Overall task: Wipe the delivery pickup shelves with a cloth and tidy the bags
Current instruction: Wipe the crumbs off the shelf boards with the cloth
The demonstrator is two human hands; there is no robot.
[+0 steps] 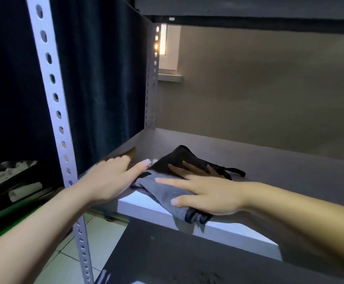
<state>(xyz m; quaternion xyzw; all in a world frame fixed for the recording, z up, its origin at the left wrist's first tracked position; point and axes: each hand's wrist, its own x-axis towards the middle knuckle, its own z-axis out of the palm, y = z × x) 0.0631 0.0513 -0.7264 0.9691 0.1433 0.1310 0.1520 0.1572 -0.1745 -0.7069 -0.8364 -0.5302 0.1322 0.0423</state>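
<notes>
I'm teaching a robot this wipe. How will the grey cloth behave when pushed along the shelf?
The grey cloth is probably floppy: it lies creased, one corner drooping over the shelf edge. It may bunch up rather than slide flat, so the right hand pressing flat helps.

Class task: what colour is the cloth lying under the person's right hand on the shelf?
Grey with a dark black-looking edge, the flat wiping cloth; seen in the head view.

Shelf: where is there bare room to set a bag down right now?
The shelf is bare to the right of and behind the cloth, up to the back wall. The front-left corner is crowded: the left hand rests by the perforated upright, and the right hand presses the cloth flat.
</notes>
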